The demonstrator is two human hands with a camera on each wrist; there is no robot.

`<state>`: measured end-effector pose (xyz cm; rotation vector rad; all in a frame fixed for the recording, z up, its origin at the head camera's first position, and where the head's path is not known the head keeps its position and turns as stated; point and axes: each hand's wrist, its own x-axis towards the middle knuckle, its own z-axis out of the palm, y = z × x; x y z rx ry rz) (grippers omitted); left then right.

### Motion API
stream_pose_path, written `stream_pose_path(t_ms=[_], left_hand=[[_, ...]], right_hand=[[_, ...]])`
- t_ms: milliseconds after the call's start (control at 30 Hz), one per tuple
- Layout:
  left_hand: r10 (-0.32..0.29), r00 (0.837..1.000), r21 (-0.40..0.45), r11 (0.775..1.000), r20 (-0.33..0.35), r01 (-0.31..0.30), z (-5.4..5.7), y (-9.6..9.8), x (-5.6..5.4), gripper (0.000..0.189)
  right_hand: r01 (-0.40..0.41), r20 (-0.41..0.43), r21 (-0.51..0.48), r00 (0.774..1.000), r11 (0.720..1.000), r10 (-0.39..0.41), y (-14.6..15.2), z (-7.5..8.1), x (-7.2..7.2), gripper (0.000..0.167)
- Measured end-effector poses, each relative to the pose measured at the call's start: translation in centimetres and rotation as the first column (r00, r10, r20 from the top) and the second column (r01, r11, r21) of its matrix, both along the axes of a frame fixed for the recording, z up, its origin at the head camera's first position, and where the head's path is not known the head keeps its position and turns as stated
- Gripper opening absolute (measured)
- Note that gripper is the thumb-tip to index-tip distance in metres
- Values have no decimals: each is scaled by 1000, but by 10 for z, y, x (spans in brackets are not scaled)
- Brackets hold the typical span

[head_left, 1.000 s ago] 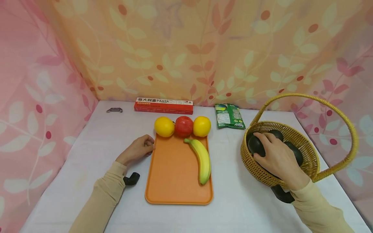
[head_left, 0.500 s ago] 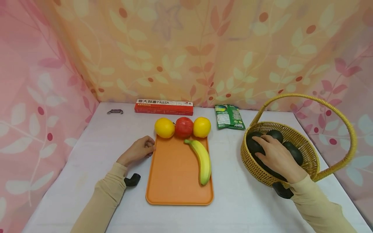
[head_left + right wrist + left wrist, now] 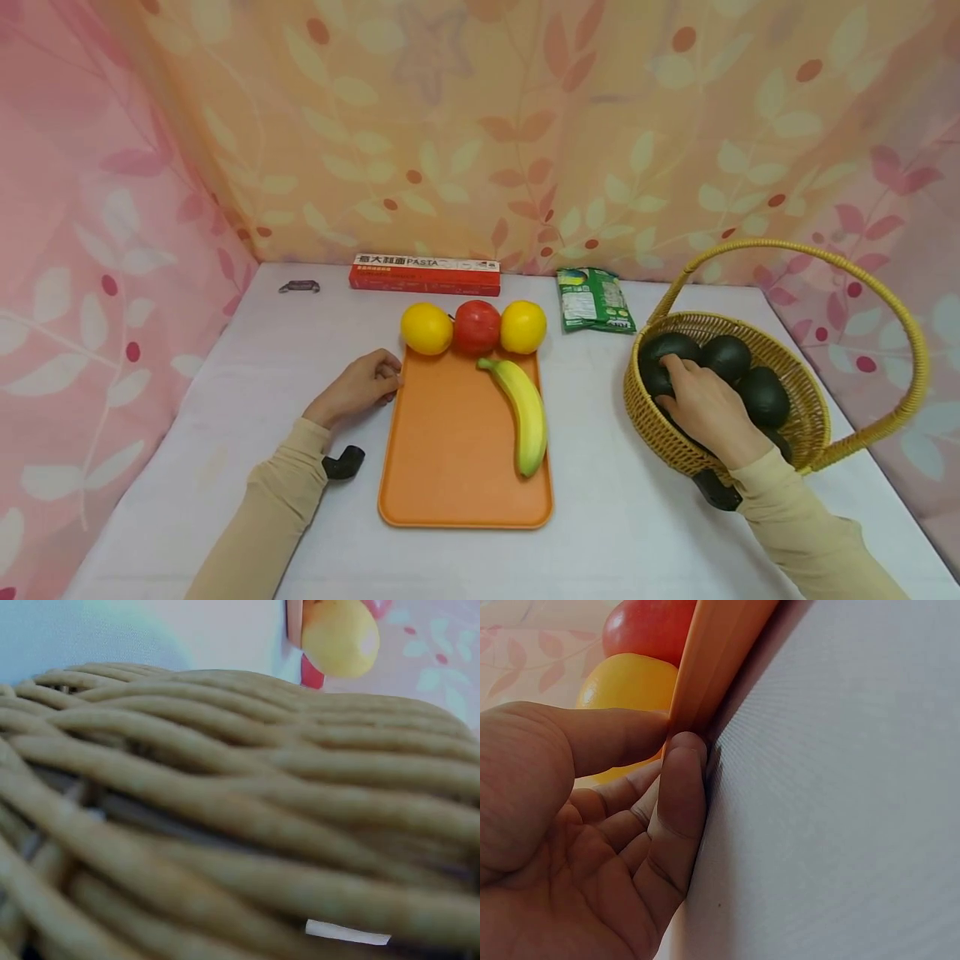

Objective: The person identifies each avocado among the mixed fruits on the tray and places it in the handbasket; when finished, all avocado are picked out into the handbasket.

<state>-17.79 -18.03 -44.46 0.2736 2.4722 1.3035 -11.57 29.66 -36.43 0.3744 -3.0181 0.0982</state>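
My left hand (image 3: 360, 387) pinches the left rim of an orange tray (image 3: 450, 450), thumb above and a finger at its underside in the left wrist view. A yellow banana (image 3: 525, 417) lies along the tray's right side. Two yellow round fruits (image 3: 427, 328) flank a red apple (image 3: 477, 327) at the far rim. My right hand (image 3: 705, 408) reaches into a wicker basket (image 3: 648, 425) among several dark avocados (image 3: 726, 358). Its thumb and index finger touch an avocado (image 3: 654, 375) at the left; what lies under the palm is hidden. Woven basket wall (image 3: 225, 795) fills most of the right wrist view.
A red pasta box (image 3: 424, 275) and a green snack packet (image 3: 595, 300) lie at the back of the white table (image 3: 300, 350). A small dark item (image 3: 299, 286) sits back left. The basket's tall handle (image 3: 917, 350) arches on the right. Floral curtains (image 3: 480, 150) close off the back and sides.
My right hand has shifted lower and nearer within the basket, its thumb and fingers closer together, and more avocados show. The left hand stays at the tray rim.
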Motion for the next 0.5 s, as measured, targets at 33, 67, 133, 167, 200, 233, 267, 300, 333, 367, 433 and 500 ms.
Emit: stream_pose_path(t_ms=[33,67,133,167,200,233,267,300,333,367,433,500], left_hand=[[2,1000,0,1000,0,-2,0,0,0,27],[4,1000,0,1000,1,-4,1,-1,0,27],[9,1000,-2,1000,3,-9,2,-1,0,27],[8,1000,-4,1000,3,-8,2,-1,0,27],[8,1000,-5,1000,4,-8,1,-1,0,27],[8,1000,-6,1000,7,-8,1,-2,0,27],[8,1000,-6,1000,10,-8,1,-2,0,27],[9,1000,-8,1000,12,-9,0,-2,0,28],[11,1000,-9,1000,14,-10,0,-2,0,28],[12,1000,-10,1000,16,-12,0,-2,0,28],[17,1000,-10,1000,20,-16,0,-2,1,28],[16,1000,-9,1000,19,-16,0,-2,1,28]], right_hand=[[0,-9,-12,1000,1000,-1,0,0,0,48],[-3,-19,-21,1000,1000,2,0,0,0,47],[-5,-18,-27,1000,1000,5,0,0,0,45],[-4,-13,-28,1000,1000,4,0,0,0,45],[-2,-7,-28,1000,1000,2,0,0,-1,45],[0,-1,-30,1000,1000,0,0,0,-1,45],[1,3,-30,1000,1000,-1,0,-1,0,45],[3,11,-29,1000,1000,-3,0,-1,0,46],[8,19,-29,1000,1000,-8,0,-1,0,47],[14,25,-28,1000,1000,-13,0,-1,1,48],[29,33,-27,999,999,-28,0,0,2,51],[41,32,-25,999,999,-41,-1,1,3,53]])
